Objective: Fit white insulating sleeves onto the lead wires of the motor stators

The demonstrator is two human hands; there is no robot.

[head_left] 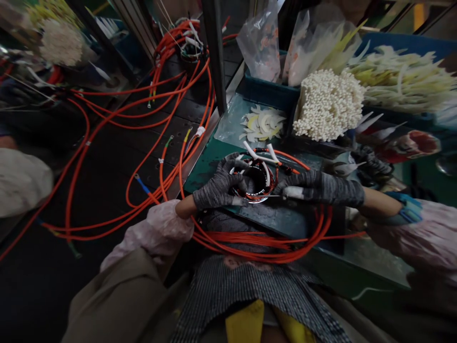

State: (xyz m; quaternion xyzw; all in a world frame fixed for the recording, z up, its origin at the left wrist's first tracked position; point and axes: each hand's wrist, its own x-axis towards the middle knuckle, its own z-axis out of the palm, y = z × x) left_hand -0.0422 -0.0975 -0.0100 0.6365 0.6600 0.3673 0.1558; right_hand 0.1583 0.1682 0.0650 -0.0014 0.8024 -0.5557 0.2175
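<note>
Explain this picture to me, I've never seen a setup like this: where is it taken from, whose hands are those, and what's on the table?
There is no machine arm here. One picture, from a camera on a person's head, looks down at their own two hands in grey gloves.

The left hand holds a round part with wires and white tubes around it. The right hand is beside it, holding what looks like a thin rod that reaches to the round part.

On the green table are pale curved slips on clear plastic, a blue bin, and a bundle of thin white sticks. Orange-red cables loop across the lap and off to the left.
</note>
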